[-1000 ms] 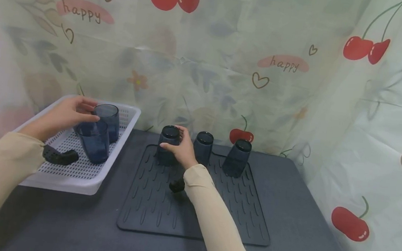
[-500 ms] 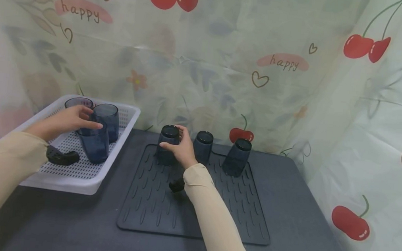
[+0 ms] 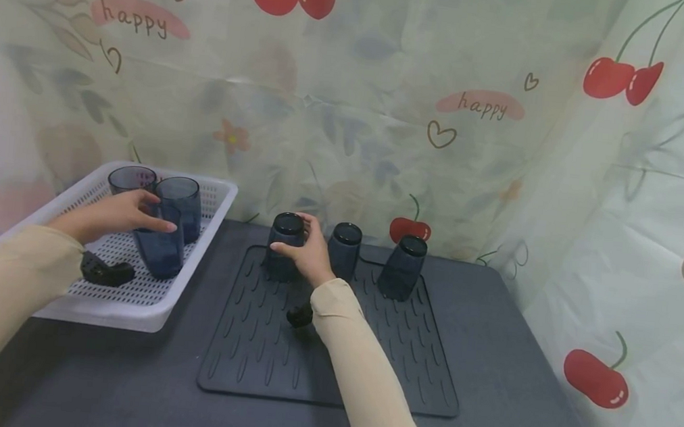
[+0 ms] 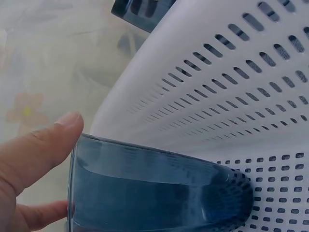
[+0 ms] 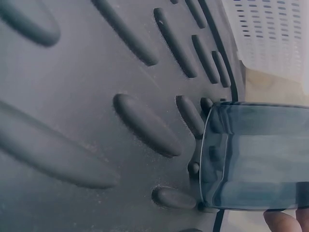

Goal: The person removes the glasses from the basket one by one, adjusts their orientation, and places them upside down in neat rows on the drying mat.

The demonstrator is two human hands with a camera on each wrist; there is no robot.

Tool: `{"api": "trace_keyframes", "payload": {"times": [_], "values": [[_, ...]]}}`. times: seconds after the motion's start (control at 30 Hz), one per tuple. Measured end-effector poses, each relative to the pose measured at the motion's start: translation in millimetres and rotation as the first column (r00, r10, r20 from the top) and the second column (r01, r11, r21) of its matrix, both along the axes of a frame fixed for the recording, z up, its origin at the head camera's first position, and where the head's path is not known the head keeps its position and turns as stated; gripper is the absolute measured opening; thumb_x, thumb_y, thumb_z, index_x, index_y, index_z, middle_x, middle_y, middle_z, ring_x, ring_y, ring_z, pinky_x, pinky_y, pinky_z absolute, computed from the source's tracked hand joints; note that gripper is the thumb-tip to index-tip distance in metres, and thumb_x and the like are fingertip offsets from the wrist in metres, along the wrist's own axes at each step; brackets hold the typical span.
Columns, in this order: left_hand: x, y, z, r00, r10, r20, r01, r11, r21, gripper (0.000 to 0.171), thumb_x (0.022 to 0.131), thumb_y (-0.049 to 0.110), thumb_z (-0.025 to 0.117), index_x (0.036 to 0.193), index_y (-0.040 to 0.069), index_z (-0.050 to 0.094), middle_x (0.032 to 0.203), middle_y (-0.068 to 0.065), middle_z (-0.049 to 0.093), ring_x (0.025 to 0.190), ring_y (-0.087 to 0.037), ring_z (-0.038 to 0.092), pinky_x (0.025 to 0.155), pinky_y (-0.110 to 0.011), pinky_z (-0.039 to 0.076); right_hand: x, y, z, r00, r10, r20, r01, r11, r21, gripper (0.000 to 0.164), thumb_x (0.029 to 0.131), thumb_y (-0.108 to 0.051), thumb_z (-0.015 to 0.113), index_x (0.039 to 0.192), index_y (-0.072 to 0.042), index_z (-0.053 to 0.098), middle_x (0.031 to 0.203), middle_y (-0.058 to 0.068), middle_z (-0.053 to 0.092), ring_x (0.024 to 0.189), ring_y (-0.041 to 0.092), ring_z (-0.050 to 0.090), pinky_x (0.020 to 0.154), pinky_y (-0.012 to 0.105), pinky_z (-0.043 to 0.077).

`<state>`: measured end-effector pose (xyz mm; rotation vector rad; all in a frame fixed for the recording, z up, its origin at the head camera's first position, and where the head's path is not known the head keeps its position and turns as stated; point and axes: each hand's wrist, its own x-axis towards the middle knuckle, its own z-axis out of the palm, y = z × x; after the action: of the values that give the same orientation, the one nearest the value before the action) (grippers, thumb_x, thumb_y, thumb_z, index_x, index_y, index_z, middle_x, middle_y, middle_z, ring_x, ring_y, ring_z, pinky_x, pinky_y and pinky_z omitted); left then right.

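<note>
My left hand [image 3: 113, 212] is over the mouth of a blue drinking glass [image 3: 160, 252] standing upright in the white basket [image 3: 110, 314]. In the left wrist view its thumb lies at the rim of that glass [image 4: 154, 188], with a finger on the far side; the fingers look loosely extended. My right hand [image 3: 312, 257] holds a dark blue glass [image 3: 279, 266] upside down on the black drying mat [image 3: 249, 365], thumb on one side and fingers on the other. The right wrist view shows the rim of this glass [image 5: 256, 154] at the mat.
Two more glasses stand upright in the basket, a blue one [image 3: 191, 208] and a purplish one [image 3: 125, 184]. On the mat, another upside-down glass [image 3: 345, 251] is right of my right hand, and a further glass [image 3: 400, 273] lies beyond it. A patterned curtain [image 3: 346, 166] hangs behind the table.
My left hand has come down and slightly right onto the near glass's rim, uncovering the purplish glass behind. My right hand and its glass have stayed in place.
</note>
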<state>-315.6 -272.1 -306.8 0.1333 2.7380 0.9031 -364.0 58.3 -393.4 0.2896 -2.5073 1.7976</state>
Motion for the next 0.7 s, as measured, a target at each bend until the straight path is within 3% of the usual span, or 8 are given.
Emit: {"api": "trace_keyframes", "payload": {"times": [0.7], "values": [[-0.8, 2.3, -0.7, 0.999, -0.038, -0.004, 0.038, 0.999, -0.018, 0.107, 0.081, 0.044, 0.075, 0.146, -0.015, 0.014, 0.141, -0.045, 0.023, 0.128, -0.059, 0.029, 0.102, -0.068, 0.032, -0.1, 0.1, 0.6, 1.0, 0.003, 0.006, -0.003, 1.0, -0.003, 0.076, 0.077, -0.021, 0.083, 0.14, -0.027, 0.041, 0.148, 0.004, 0.043, 0.137, 0.024, 0.041, 0.105, 0.046, 0.043]]}}
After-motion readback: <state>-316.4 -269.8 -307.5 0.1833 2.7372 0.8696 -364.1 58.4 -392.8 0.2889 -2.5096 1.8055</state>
